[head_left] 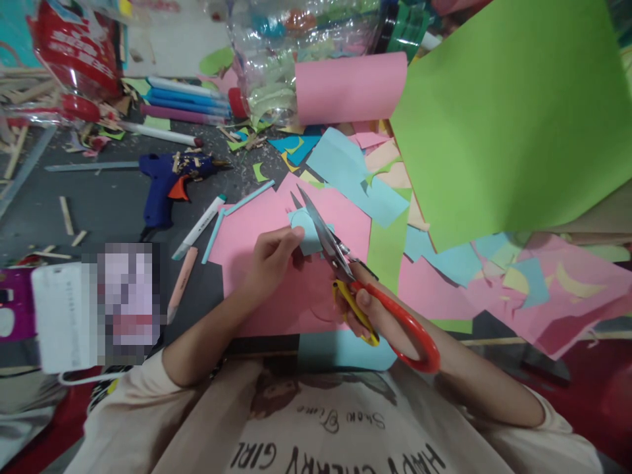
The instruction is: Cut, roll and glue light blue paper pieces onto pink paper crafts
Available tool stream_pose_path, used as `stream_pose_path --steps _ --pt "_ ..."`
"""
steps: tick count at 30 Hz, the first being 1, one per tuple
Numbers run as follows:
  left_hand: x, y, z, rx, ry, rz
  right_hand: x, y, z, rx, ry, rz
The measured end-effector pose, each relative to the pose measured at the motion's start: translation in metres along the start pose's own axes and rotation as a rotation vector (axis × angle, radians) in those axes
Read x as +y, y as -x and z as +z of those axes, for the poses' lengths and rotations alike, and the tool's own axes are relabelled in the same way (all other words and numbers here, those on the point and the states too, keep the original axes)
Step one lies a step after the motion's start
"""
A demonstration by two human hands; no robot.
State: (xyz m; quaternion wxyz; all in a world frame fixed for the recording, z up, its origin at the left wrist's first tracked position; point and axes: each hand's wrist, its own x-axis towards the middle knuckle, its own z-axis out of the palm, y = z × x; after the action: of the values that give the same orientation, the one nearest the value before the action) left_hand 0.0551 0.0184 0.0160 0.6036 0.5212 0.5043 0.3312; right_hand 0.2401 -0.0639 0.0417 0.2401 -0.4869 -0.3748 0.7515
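Blue paper piece (307,236) sits pinched in your left hand (270,262), fingers closed on its edge, held over pink sheet (276,263) on bench (99,204). Your right hand (368,304) grips red-and-yellow scissors (345,270), fingers through handles, blades nearly closed, touching blue piece. Big green sheet (513,112) lies to your right. Blue glue gun (165,181) rests to your left, well apart.

One scissors (345,270), one glue gun (168,184), two hands, one green sheet (513,112)

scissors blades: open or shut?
Open. The scissors in the right hand show two blade tips spread apart, around the blue paper piece held by the left hand.
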Motion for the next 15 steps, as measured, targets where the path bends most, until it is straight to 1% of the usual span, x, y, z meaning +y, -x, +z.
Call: stream_pose_path --steps 8,12,15 --pt "0.0009 -0.0010 -0.0011 0.004 -0.012 0.000 0.0014 0.0015 -0.0014 0.027 0.020 -0.024" --pt "0.0017 -0.0013 -0.0021 0.009 -0.022 -0.004 0.0007 0.0008 -0.0015 0.012 0.034 -0.028" --pt "0.0032 -0.0009 -0.0026 0.017 -0.040 -0.004 -0.0018 0.0004 -0.0012 -0.011 0.047 -0.061"
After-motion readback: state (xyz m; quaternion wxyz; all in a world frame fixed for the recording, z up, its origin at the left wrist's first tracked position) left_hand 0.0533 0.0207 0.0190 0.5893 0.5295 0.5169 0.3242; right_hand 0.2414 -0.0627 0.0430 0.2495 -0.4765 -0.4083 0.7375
